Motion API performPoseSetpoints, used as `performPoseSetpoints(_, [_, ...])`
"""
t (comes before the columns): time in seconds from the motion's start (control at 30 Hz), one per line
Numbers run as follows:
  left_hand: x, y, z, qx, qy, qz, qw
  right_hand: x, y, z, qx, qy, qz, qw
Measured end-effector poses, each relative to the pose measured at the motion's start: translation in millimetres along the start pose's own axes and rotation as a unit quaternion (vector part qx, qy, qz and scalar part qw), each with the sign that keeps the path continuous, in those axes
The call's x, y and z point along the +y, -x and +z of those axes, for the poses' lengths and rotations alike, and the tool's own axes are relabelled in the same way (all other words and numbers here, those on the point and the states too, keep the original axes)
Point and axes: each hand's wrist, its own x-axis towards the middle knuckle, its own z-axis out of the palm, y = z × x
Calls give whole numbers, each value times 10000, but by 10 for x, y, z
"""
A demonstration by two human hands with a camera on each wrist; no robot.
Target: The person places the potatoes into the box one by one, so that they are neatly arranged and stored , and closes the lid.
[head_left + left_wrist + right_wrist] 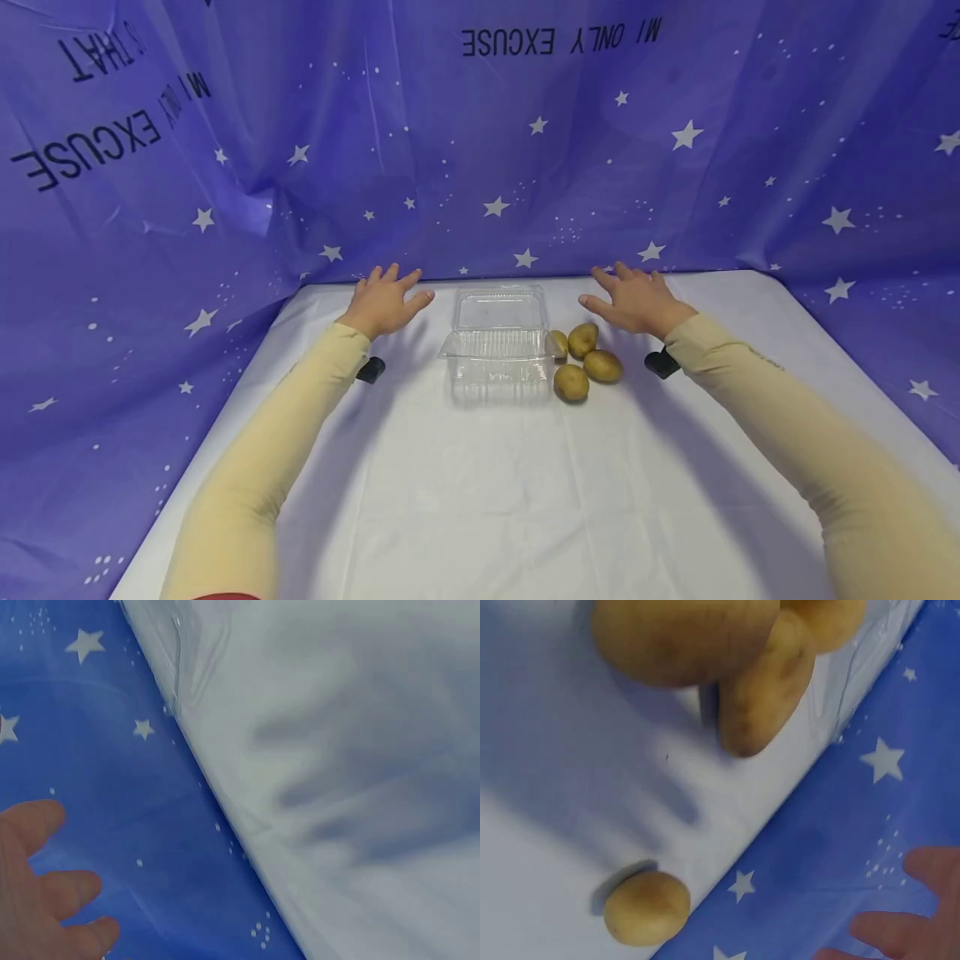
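Observation:
Both hands are raised over the white table with fingers spread and nothing held. My left hand (pixel 382 304) is left of an open clear plastic clamshell box (pixel 498 371), whose lid (pixel 500 308) leans back towards the curtain. To the right of the box, several potatoes (pixel 603 366) lie in a loose cluster, one partly behind the box's rim. My right hand (pixel 633 300) hovers beyond and right of them. In the right wrist view, another potato (pixel 646 907) sits apart near the table's back edge. The left wrist view shows fingers (pixel 71 892) over the curtain.
A blue-purple curtain (pixel 495 150) with white stars and lettering hangs behind and beside the white-covered table (pixel 480 500). Each wrist carries a small black device (pixel 662 363). Arm shadows fall across the cloth.

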Motion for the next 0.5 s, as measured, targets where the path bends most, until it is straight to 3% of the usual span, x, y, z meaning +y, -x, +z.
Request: performPoseSetpoints(0.5, [157, 212, 239, -33, 419, 703, 9966, -246, 190, 154, 118, -49, -792, 9968])
